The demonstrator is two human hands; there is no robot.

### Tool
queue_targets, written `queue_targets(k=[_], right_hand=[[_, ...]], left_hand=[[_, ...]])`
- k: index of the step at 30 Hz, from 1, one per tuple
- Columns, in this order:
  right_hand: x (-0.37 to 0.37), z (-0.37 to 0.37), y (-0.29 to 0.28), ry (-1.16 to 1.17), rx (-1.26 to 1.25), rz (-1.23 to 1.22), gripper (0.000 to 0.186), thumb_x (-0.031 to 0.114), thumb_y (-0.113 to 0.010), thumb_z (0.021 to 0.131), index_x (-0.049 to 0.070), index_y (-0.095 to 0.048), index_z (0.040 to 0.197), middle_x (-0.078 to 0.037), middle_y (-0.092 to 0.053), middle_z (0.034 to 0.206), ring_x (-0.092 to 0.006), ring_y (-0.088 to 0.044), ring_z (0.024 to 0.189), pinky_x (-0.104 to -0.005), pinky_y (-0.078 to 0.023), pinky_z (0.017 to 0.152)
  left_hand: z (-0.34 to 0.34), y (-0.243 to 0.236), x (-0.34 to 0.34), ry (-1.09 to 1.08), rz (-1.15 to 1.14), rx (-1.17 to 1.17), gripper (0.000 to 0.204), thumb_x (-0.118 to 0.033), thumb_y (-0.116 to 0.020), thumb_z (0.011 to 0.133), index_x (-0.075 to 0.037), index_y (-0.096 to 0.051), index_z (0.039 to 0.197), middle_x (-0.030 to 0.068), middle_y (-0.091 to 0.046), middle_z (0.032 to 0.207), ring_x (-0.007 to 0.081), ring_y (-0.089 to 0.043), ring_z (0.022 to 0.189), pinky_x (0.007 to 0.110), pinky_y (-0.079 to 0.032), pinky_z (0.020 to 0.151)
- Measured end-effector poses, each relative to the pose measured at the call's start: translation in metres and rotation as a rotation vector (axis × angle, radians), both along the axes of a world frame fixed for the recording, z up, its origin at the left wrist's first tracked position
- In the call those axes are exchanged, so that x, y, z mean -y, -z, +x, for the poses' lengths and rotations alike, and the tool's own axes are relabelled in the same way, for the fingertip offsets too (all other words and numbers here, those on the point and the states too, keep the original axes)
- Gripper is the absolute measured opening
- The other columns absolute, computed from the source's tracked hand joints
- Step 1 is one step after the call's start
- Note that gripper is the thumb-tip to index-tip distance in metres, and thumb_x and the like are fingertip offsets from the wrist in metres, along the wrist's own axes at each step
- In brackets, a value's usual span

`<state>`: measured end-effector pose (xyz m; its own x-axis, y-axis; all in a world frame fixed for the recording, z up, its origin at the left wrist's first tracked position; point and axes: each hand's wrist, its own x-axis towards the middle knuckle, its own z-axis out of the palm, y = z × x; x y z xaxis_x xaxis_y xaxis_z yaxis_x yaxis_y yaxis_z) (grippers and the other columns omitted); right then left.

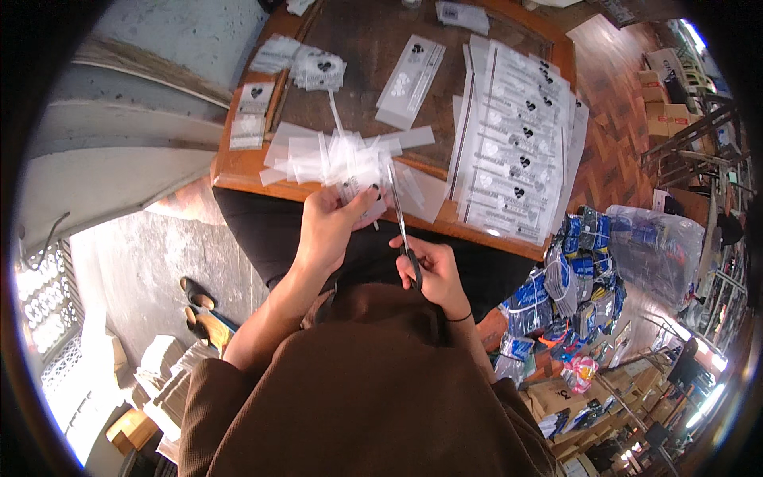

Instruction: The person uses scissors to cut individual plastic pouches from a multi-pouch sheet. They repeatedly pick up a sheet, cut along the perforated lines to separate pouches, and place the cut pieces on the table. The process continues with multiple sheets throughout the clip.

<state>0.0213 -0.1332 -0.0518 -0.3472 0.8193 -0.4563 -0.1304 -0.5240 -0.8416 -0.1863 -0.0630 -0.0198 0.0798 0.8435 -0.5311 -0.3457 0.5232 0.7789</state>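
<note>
My left hand pinches a small printed label at the near edge of the wooden table. In my right hand is a pair of scissors with black handles, its metal blades pointing away from me beside the label. Just beyond both hands lies a loose heap of translucent white offcut strips. To the right, a stack of large printed sheets with heart marks overhangs the table's near edge. A narrower printed strip rests behind the heap.
Cut labels sit in piles at the table's far left, and a small label bundle lies at the back. Blue plastic-wrapped packs stand on the floor at right, with cardboard boxes farther off. Shoes lie at left.
</note>
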Motion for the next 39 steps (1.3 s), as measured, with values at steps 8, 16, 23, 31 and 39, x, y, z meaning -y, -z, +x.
queue_targets(k=[8, 16, 23, 31, 39], right_hand=[[-0.006, 0.009, -0.003, -0.009, -0.084, 0.019, 0.037, 0.013, -0.071, 0.101, -0.006, -0.064, 0.131, -0.001, -0.063, 0.077, -0.0074, -0.058, 0.061, -0.0237, -0.047, 0.057], [-0.002, 0.018, -0.008, 0.056, -0.004, 0.105, 0.034, 0.006, -0.073, 0.097, -0.004, -0.067, 0.129, 0.0, -0.063, 0.073, -0.0061, -0.059, 0.06, -0.0229, -0.048, 0.056], [0.009, 0.038, -0.024, 0.173, 0.136, 0.233, 0.037, 0.002, -0.075, 0.095, -0.002, -0.068, 0.131, -0.002, -0.067, 0.073, -0.005, -0.06, 0.06, -0.0222, -0.05, 0.056], [0.073, 0.081, 0.03, 0.622, 0.758, 0.518, 0.043, 0.004, -0.081, 0.089, -0.002, -0.068, 0.13, -0.004, -0.068, 0.074, -0.0065, -0.063, 0.063, -0.023, -0.051, 0.06], [0.081, 0.084, 0.052, 0.772, 0.798, 0.454, 0.038, 0.007, -0.075, 0.097, -0.001, -0.065, 0.132, -0.002, -0.067, 0.073, -0.0063, -0.06, 0.06, -0.023, -0.05, 0.058]], left_hand=[[-0.036, -0.014, -0.007, -0.13, 0.087, 0.162, 0.028, -0.02, -0.056, 0.109, 0.003, -0.066, 0.122, 0.0214, -0.073, 0.121, 0.0326, -0.072, 0.113, 0.045, -0.059, 0.093], [-0.121, 0.005, -0.073, -0.422, 0.361, -0.22, 0.014, -0.014, -0.07, 0.101, -0.004, -0.07, 0.111, 0.0021, -0.072, 0.104, 0.0131, -0.068, 0.095, 0.033, -0.054, 0.082], [-0.158, 0.005, -0.092, -0.216, 0.396, -0.625, 0.02, -0.011, -0.07, 0.101, 0.006, -0.069, 0.112, 0.0062, -0.073, 0.098, 0.0103, -0.069, 0.088, 0.026, -0.059, 0.079], [-0.183, 0.009, -0.115, -0.142, 0.436, -0.913, 0.027, -0.02, -0.078, 0.097, 0.004, -0.077, 0.109, 0.0025, -0.075, 0.092, 0.0073, -0.064, 0.084, 0.025, -0.052, 0.079], [-0.183, -0.012, -0.155, -0.132, 0.393, -0.856, 0.031, -0.02, -0.08, 0.094, 0.008, -0.075, 0.105, 0.0091, -0.077, 0.095, 0.0099, -0.068, 0.083, 0.025, -0.053, 0.077]])
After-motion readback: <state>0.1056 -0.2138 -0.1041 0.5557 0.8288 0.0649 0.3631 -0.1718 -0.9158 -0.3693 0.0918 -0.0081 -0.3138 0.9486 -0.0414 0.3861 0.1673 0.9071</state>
